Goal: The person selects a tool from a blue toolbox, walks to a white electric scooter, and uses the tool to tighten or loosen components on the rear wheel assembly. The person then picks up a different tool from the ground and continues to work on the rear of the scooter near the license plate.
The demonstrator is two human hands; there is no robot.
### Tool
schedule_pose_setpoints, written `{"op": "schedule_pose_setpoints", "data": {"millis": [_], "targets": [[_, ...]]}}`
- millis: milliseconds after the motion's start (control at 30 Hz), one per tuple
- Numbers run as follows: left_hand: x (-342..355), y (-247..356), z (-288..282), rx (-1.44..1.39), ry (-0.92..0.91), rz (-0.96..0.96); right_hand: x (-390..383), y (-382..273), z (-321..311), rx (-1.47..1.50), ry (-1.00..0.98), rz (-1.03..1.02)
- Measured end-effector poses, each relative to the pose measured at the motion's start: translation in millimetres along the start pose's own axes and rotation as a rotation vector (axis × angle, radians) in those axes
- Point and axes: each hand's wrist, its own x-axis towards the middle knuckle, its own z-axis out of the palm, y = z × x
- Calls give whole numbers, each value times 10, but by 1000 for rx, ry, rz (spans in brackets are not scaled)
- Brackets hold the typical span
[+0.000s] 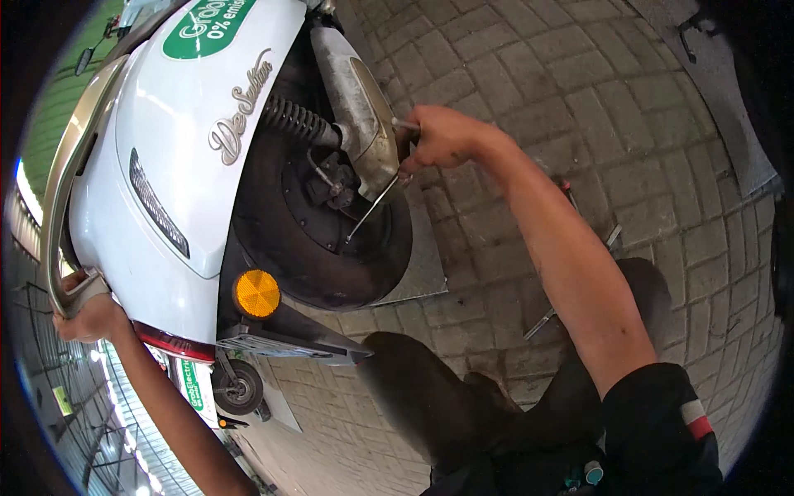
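Holds a thin, straight, silvery metal rod (376,205) in the right grip (451,139), closed around its upper end beside a worn grey-and-gold metal swingarm (364,124). Slants the rod down and leftward across the side of a thick black rubber tyre and dark round wheel (331,281), with the far end at the dark hub area; cannot tell actual contact there from a near miss. Cannot tell, either, a short pale grey stub (404,124) by the knuckles as tool or vehicle part. Clasps with the left grip (87,318) the rear end of a curved, gold-coloured grab rail (62,165), well apart from the right one, on the far side of a glossy white scooter body (165,116). Above the wheel, shows a black coil-spring shock absorber (298,120), and next to the hub, a dark brake caliper (335,190). Near the tail, shows a round amber reflector (257,293) and a long red tail light (172,341). Bends dark-trousered knees (430,384) near the wheel, over grey interlocking brick paving (496,74). To the right of the wheel, has a slim silvery hand tool (539,324) lying on the paving, partly beyond the right forearm.
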Motion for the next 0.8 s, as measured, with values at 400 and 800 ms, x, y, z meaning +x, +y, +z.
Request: {"op": "schedule_pose_setpoints", "data": {"millis": [400, 800], "targets": [[156, 19, -75, -434, 127, -172, -31, 37, -25, 32, 32, 13], [85, 160, -5, -390, 82, -159, 24, 51, -54, 43, 0, 90]]}}
